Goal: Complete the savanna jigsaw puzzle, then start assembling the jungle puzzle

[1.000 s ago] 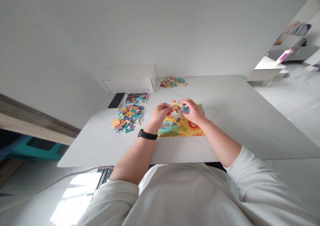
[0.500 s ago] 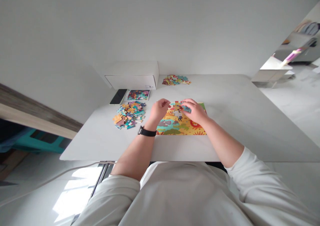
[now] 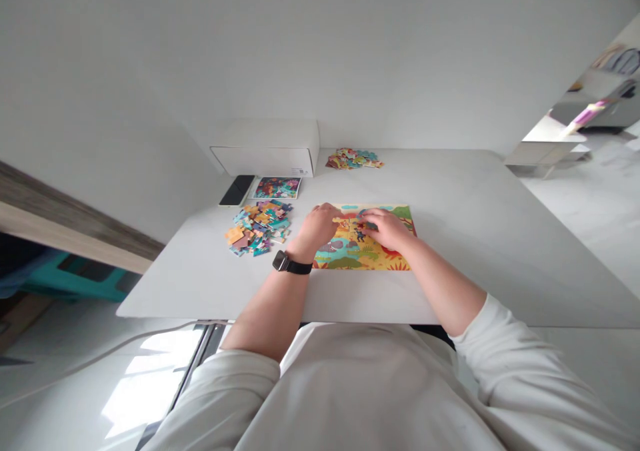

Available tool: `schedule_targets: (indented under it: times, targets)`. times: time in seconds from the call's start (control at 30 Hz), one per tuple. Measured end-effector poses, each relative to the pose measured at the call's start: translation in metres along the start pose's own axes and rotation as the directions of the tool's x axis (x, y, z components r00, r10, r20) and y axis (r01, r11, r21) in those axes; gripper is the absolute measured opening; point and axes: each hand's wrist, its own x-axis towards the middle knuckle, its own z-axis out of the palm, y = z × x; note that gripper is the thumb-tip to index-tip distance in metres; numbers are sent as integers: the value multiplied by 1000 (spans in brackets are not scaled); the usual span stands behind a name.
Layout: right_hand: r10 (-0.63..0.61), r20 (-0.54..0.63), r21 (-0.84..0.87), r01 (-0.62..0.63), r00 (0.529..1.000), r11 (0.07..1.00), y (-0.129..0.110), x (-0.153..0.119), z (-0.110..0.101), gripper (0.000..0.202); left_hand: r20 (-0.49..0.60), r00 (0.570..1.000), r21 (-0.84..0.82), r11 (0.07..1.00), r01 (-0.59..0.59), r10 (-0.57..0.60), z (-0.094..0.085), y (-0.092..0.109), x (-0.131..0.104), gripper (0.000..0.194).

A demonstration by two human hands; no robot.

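Observation:
A colourful jigsaw puzzle [image 3: 350,261] with animals on a yellow ground lies flat on the table in front of me. My left hand [image 3: 320,226], with a black watch [image 3: 295,264] on the wrist, bends over the puzzle's left part. Its fingers are pressed together and point down; what they hold, if anything, is hidden. My right hand [image 3: 387,228] reaches in from the right, thumb and fingers closed on a small puzzle piece [image 3: 361,226] at the picture's middle. The fingers partly cover this piece.
Loose puzzle pieces [image 3: 260,228] lie heaped on the left, and another heap [image 3: 353,158] at the back. A phone [image 3: 237,190] and a picture card [image 3: 277,188] lie before a white box [image 3: 265,151]. The white table [image 3: 475,251] meets the wall behind.
My left hand has lowered from above the puzzle onto its left part. My right hand has shifted slightly down toward the middle, where a pale gap showed before and a piece now sits.

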Motion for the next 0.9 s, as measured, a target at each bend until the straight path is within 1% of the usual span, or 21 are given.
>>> schedule_targets:
  times: [0.17,0.23,0.3,0.63,0.9]
  targets:
    - [-12,12,-40,13,1000,999,0,2,2,25,98,989,75,991,-114,107,1,0,-3,43]
    - [-12,14,-50,13,1000,999,0,2,2,25,130,984,83,988,-131,119,1,0,-4,43]
    - [-13,17,-50,14,1000,999,0,3,3,26,150,983,77,990,-121,108,3,0,-4,41]
    - [-13,19,-48,14,1000,999,1,3,5,27,171,983,49,996,-71,62,7,1,-3,40]
    - [-10,38,-67,12,999,998,1,3,5,27,168,985,45,998,-34,26,10,2,-4,42]
